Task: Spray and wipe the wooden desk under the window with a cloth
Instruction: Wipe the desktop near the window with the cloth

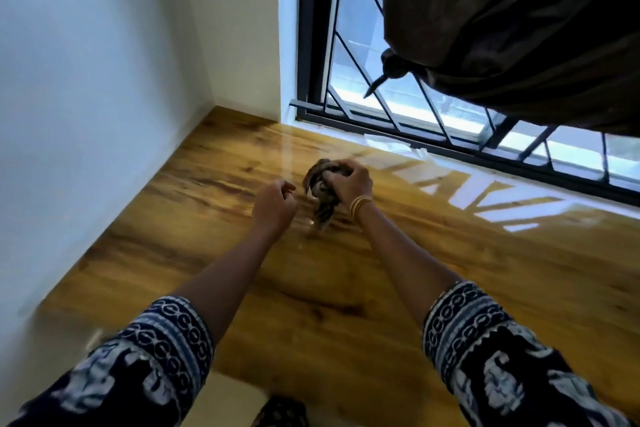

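The glossy wooden desk [194, 246] fills the lower part of the head view, running under the window. My right hand [349, 182] grips a bunched striped brown-and-grey cloth [320, 191] above the desk's middle, with a loose tail hanging down to the wood. Just left of the cloth is my left hand [273, 206], fingers curled and holding nothing, apart from the cloth by a small gap. No spray bottle is in view.
A white wall [86, 97] borders the desk on the left and meets it in the far corner. The barred window [363, 73] runs along the desk's far edge. A knotted dark curtain [512, 28] hangs over the upper right. The desk's near edge lies at the bottom.
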The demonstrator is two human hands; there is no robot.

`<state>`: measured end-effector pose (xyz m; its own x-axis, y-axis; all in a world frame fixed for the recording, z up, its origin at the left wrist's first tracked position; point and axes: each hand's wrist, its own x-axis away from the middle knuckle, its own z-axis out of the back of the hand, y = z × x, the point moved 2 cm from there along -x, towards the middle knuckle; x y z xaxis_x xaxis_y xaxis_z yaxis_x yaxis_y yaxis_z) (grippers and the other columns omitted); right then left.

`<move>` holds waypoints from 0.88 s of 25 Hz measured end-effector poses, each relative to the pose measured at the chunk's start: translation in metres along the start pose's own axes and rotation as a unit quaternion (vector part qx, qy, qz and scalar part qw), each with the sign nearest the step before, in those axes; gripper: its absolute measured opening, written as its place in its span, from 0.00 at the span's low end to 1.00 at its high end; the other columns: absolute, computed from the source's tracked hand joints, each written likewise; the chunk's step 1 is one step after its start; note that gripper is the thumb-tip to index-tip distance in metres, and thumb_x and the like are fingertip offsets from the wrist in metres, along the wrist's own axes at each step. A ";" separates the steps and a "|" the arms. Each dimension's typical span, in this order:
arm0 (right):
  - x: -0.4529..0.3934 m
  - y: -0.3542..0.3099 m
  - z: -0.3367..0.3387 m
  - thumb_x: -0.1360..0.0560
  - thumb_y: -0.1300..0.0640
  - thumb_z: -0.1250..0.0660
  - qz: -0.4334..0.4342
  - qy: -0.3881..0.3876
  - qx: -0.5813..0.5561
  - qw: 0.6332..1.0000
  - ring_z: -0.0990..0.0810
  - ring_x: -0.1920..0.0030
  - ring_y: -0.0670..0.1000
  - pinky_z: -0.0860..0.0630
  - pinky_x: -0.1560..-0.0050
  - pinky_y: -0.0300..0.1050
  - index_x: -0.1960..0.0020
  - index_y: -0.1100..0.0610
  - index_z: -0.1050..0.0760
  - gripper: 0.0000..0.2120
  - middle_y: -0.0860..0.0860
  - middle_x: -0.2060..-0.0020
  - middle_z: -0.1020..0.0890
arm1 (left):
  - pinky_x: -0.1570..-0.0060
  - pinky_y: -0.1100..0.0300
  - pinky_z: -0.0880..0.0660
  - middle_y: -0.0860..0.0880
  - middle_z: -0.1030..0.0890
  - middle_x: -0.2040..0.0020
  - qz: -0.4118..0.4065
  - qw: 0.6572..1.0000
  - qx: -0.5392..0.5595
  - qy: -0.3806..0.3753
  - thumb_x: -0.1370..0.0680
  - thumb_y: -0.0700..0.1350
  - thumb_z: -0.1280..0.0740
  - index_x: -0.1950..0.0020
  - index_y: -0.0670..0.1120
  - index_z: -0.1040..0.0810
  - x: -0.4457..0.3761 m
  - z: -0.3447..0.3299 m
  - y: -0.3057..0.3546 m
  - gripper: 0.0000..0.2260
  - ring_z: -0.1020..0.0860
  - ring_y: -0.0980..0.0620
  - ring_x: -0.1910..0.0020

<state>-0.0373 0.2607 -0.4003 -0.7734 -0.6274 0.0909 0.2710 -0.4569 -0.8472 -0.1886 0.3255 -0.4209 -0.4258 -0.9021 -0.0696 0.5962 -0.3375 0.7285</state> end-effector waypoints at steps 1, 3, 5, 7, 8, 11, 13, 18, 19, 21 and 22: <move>-0.022 -0.011 -0.004 0.31 0.52 0.26 -0.012 0.018 -0.021 1.000 0.20 0.46 0.53 0.24 0.46 0.42 0.42 0.53 0.21 0.18 0.53 0.46 0.17 | 0.54 0.55 0.26 0.42 0.17 0.52 0.005 1.000 -0.001 -0.001 0.27 0.38 0.39 0.46 0.41 0.19 -0.023 0.000 -0.002 0.13 0.20 0.43 0.52; -0.062 -0.032 -0.013 0.32 0.51 0.26 -0.027 0.054 -0.037 0.997 0.20 0.45 0.54 0.23 0.43 0.46 0.42 0.51 0.22 0.19 0.52 0.47 0.17 | 0.53 0.54 0.26 0.42 0.19 0.49 0.008 1.000 -0.009 -0.003 0.26 0.38 0.40 0.43 0.41 0.21 -0.062 -0.001 -0.007 0.14 0.21 0.43 0.50; -0.093 -0.047 -0.022 0.33 0.49 0.26 -0.032 0.080 -0.029 0.996 0.20 0.46 0.55 0.24 0.44 0.46 0.42 0.51 0.24 0.21 0.52 0.47 0.17 | 0.49 0.52 0.25 0.43 0.22 0.44 -0.003 0.999 -0.039 -0.024 0.25 0.39 0.41 0.38 0.42 0.24 -0.091 -0.005 -0.010 0.16 0.23 0.45 0.46; -0.126 -0.058 -0.037 0.31 0.46 0.26 -0.026 0.087 -0.013 0.996 0.20 0.46 0.55 0.28 0.48 0.44 0.42 0.52 0.27 0.22 0.52 0.48 0.18 | 0.43 0.50 0.26 0.44 0.25 0.38 -0.021 0.994 -0.099 -0.040 0.23 0.42 0.40 0.33 0.44 0.29 -0.124 -0.010 -0.017 0.18 0.26 0.46 0.41; -0.143 -0.062 -0.045 0.30 0.44 0.27 -0.021 0.082 -0.001 0.996 0.20 0.46 0.55 0.28 0.49 0.44 0.42 0.52 0.27 0.22 0.52 0.48 0.18 | 0.38 0.49 0.30 0.45 0.27 0.34 -0.031 0.988 -0.140 -0.055 0.22 0.43 0.40 0.30 0.45 0.31 -0.141 -0.014 -0.019 0.19 0.28 0.46 0.37; -0.187 -0.067 -0.078 0.27 0.39 0.33 0.030 0.009 0.134 0.990 0.20 0.46 0.56 0.23 0.47 0.48 0.42 0.46 0.24 0.18 0.53 0.47 0.17 | 0.27 0.40 0.53 0.48 0.40 0.23 -0.042 0.961 -0.246 -0.117 0.21 0.52 0.39 0.24 0.47 0.42 -0.184 -0.023 -0.025 0.27 0.44 0.48 0.24; -0.208 -0.062 -0.107 0.25 0.38 0.38 0.073 -0.082 0.264 0.958 0.21 0.43 0.57 0.24 0.43 0.50 0.41 0.45 0.21 0.18 0.53 0.44 0.18 | 0.29 0.37 0.62 0.50 0.45 0.22 -0.054 0.940 -0.304 -0.145 0.21 0.56 0.41 0.23 0.48 0.45 -0.200 -0.029 -0.029 0.30 0.49 0.50 0.22; -0.241 -0.060 -0.141 0.23 0.43 0.38 0.115 -0.224 0.298 0.921 0.22 0.42 0.55 0.26 0.43 0.47 0.43 0.48 0.19 0.16 0.51 0.42 0.18 | 0.32 0.37 0.68 0.50 0.38 0.24 -0.076 0.926 -0.357 -0.098 0.21 0.59 0.42 0.24 0.48 0.40 -0.207 -0.038 -0.029 0.29 0.43 0.52 0.24; -0.242 -0.059 -0.135 0.23 0.43 0.38 0.113 -0.238 0.301 0.917 0.22 0.44 0.55 0.25 0.44 0.47 0.45 0.49 0.18 0.16 0.52 0.45 0.18 | 0.32 0.36 0.68 0.50 0.38 0.24 -0.077 0.923 -0.361 -0.107 0.22 0.60 0.41 0.24 0.49 0.40 -0.209 -0.038 -0.028 0.29 0.43 0.51 0.24; -0.241 -0.042 -0.110 0.24 0.42 0.39 0.093 -0.230 0.302 0.920 0.21 0.49 0.56 0.24 0.47 0.48 0.52 0.51 0.19 0.15 0.54 0.52 0.17 | 0.33 0.36 0.68 0.50 0.40 0.23 -0.078 0.919 -0.367 -0.119 0.21 0.60 0.42 0.23 0.49 0.42 -0.209 -0.038 -0.030 0.30 0.47 0.51 0.23; -0.241 -0.029 -0.090 0.24 0.42 0.40 0.066 -0.217 0.304 0.925 0.20 0.52 0.56 0.23 0.49 0.48 0.56 0.52 0.20 0.16 0.53 0.56 0.18 | 0.33 0.36 0.69 0.49 0.43 0.22 -0.080 0.915 -0.375 -0.123 0.21 0.60 0.43 0.23 0.49 0.44 -0.208 -0.038 -0.031 0.30 0.49 0.50 0.22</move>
<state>0.0893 0.4816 -0.4452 -0.4431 -0.8372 0.3207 0.7210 -0.5453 -0.4275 -0.0925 0.5135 -0.4552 -0.6332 -0.7689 0.0880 0.7736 -0.6321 0.0433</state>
